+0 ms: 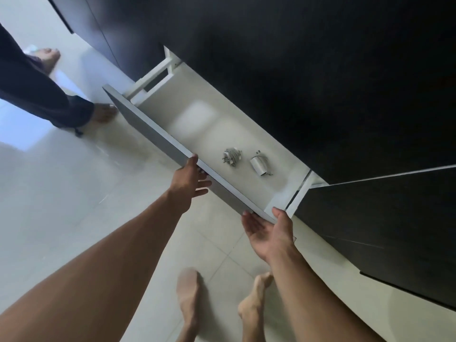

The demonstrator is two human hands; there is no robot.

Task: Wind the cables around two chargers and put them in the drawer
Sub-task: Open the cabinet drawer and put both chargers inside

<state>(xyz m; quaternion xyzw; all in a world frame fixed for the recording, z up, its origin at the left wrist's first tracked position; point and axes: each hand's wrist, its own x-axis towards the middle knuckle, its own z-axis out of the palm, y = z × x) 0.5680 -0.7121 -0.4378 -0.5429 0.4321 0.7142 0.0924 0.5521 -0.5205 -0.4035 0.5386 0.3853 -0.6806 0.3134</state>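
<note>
head cam, looking down: the white pull-out drawer is sticking out of the black glossy cabinet, wide open; both chargers are lying on the drawer floor towards its right end, just beside each other but not touching; the small white charger wrapped in grey cable is sitting on the left and the white rounded charger with its cable looped round it on the right. The hands are well apart on the grey front panel; the left hand is resting its thumb on the top edge with straight fingers lying flat on the outer face; the right hand is turned palm up at the right corner, thumb on the top edge, fingertips touching the lower edge, not really gripping. Bare feet are standing on the pale tiled floor; another person in dark trousers is standing at upper left.
</note>
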